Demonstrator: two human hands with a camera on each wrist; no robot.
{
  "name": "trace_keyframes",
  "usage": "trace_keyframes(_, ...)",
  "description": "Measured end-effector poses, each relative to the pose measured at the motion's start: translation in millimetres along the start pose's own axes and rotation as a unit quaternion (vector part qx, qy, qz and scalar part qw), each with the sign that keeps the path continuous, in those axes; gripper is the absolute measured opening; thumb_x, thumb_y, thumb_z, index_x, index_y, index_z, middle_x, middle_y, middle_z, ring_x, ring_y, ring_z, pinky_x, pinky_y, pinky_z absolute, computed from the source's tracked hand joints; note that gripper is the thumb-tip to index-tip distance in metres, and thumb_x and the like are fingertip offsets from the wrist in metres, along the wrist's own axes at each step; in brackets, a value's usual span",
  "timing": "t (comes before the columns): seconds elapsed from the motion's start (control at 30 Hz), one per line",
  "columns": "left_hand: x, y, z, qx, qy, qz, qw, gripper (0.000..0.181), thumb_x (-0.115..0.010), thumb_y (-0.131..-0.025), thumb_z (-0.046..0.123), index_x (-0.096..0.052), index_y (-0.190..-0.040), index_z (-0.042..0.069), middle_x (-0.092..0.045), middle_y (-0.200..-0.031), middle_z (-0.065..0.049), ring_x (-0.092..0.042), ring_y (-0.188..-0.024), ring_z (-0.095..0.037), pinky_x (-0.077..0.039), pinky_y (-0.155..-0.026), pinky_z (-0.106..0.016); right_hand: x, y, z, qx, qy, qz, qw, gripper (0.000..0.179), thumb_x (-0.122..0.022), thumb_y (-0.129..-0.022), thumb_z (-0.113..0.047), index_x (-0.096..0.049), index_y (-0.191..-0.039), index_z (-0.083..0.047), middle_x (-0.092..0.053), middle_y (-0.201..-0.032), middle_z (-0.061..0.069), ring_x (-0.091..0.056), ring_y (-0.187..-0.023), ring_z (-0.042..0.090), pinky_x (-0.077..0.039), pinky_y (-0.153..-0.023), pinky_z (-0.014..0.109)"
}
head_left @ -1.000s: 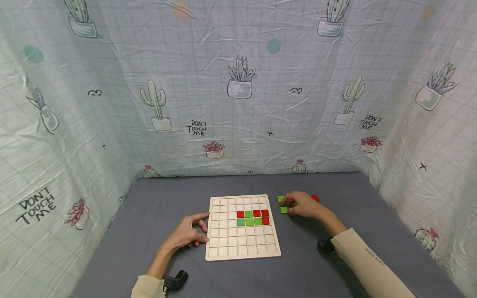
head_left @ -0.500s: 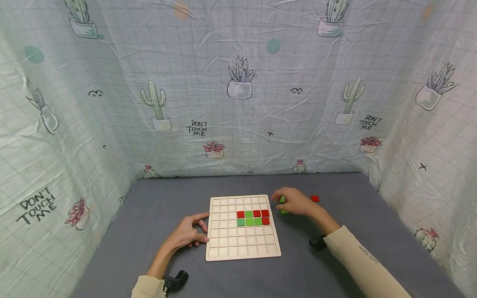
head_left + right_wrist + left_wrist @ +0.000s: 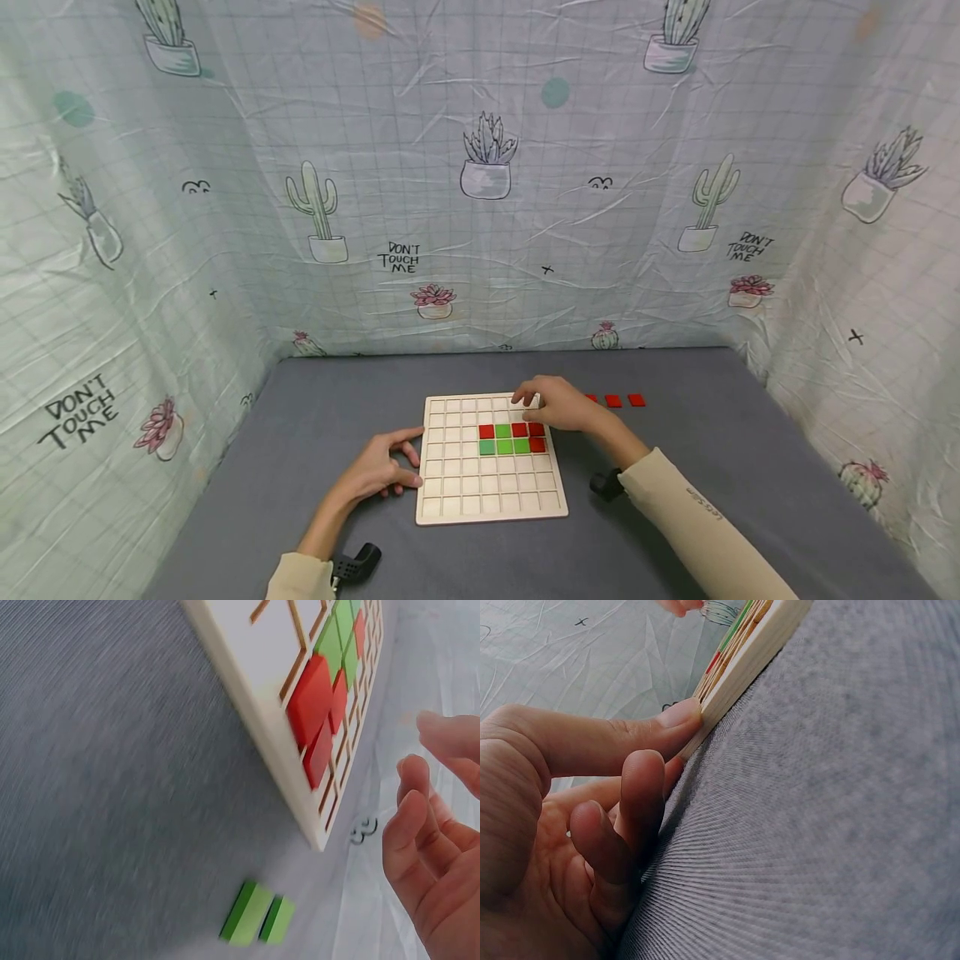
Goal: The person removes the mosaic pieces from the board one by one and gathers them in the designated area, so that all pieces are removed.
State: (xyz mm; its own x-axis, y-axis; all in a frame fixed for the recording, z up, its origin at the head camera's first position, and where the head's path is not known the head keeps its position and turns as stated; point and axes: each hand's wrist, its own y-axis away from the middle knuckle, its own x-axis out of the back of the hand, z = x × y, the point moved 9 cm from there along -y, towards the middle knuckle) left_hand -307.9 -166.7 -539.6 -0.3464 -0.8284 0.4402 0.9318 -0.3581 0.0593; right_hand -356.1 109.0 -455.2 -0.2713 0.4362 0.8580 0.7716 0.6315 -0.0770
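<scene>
Evidently for stability, the left hand (image 3: 377, 464) braced the left edge of the grid board (image 3: 487, 504), which lay flat on the grey table (image 3: 345, 383); its thumb and index finger were spread, the remaining fingers loosely bent. The right hand (image 3: 558, 404) was over the board's far right corner, fingertips apart, with no tile visible between them. Eight seated tiles (image 3: 504, 446) formed two adjoining rows toward the right. Loose red tiles (image 3: 613, 401) and two green tiles (image 3: 251, 911) lay right of the board, presumably for easy right-hand reach.
</scene>
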Motion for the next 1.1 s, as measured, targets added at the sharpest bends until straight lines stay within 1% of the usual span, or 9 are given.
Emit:
trace_keyframes(0.2,0.6,0.0,0.8,0.001,0.004,0.002,1.0000,0.089,-0.089,-0.074,0.008,-0.049,-0.153,0.006,-0.066,-0.094,-0.010,-0.060,-0.051,-0.018,-0.042,-0.040,-0.030,-13.2,-13.3,-11.0,0.005,-0.008,-0.014,0.9998,0.026,-0.070,-0.096,-0.010,-0.073,-0.122,-0.006,-0.072,-0.110,0.014,-0.068,-0.083,0.018,-0.056,-0.074,0.031)
trace_keyframes(0.33,0.5,0.2,1.7,-0.001,0.006,0.003,1.0000,0.089,-0.089,-0.073,0.008,-0.049,-0.153,0.006,-0.066,-0.094,-0.009,-0.059,-0.051,-0.018,-0.042,-0.040,-0.030,-22.8,-20.6,-16.5,0.007,-0.013,-0.025,0.9996,0.025,-0.068,-0.098,-0.011,-0.073,-0.122,-0.007,-0.073,-0.111,0.012,-0.068,-0.082,0.016,-0.055,-0.075,0.032)
trace_keyframes(0.43,0.3,0.5,1.3,-0.001,0.006,0.003,1.0000,0.089,-0.089,-0.074,0.008,-0.050,-0.153,0.006,-0.066,-0.094,-0.009,-0.059,-0.051,-0.018,-0.042,-0.040,-0.030,-30.7,-24.8,-19.1,0.008,-0.020,-0.037,0.9991,0.025,-0.067,-0.098,-0.012,-0.073,-0.122,-0.008,-0.072,-0.110,0.009,-0.068,-0.078,0.013,-0.055,-0.074,0.030)
trace_keyframes(0.53,0.3,0.2,1.8,-0.004,0.003,0.003,1.0000,0.088,-0.089,-0.074,0.009,-0.050,-0.153,0.006,-0.065,-0.094,-0.009,-0.060,-0.051,-0.018,-0.042,-0.040,-0.030,-36.6,-28.3,-22.5,0.020,-0.030,-0.043,0.9984,0.024,-0.066,-0.098,-0.010,-0.074,-0.120,-0.007,-0.072,-0.109,0.009,-0.067,-0.077,0.012,-0.055,-0.072,0.030)
trace_keyframes(0.67,-0.1,0.9,2.4,-0.005,-0.002,0.001,1.0000,0.089,-0.089,-0.074,0.010,-0.049,-0.154,0.007,-0.066,-0.094,-0.008,-0.060,-0.052,-0.018,-0.043,-0.041,-0.030,-43.6,-32.4,-24.9,0.033,-0.020,-0.047,0.9981,0.022,-0.068,-0.096,-0.009,-0.075,-0.116,-0.010,-0.072,-0.107,0.007,-0.067,-0.083,0.014,-0.055,-0.074,0.029)
trace_keyframes(0.83,-0.3,1.3,3.3,-0.006,-0.002,0.000,1.0000,0.088,-0.089,-0.075,0.010,-0.049,-0.154,0.006,-0.066,-0.095,-0.009,-0.060,-0.053,-0.018,-0.043,-0.041,-0.031,-52.4,-35.4,-22.5,0.019,0.004,-0.057,0.9982,0.020,-0.073,-0.094,-0.012,-0.077,-0.113,-0.015,-0.073,-0.104,0.001,-0.067,-0.089,0.015,-0.053,-0.077,0.028)
trace_keyframes(1.1,1.0,1.0,2.4,-0.002,0.002,0.002,1.0000,0.089,-0.089,-0.074,0.010,-0.049,-0.154,0.006,-0.066,-0.095,-0.008,-0.061,-0.052,-0.017,-0.043,-0.041,-0.030,-56.4,-37.6,-23.6,0.013,0.029,-0.052,0.9982,0.015,-0.075,-0.093,-0.012,-0.079,-0.107,-0.017,-0.072,-0.102,-0.003,-0.063,-0.091,0.012,-0.052,-0.079,0.028)
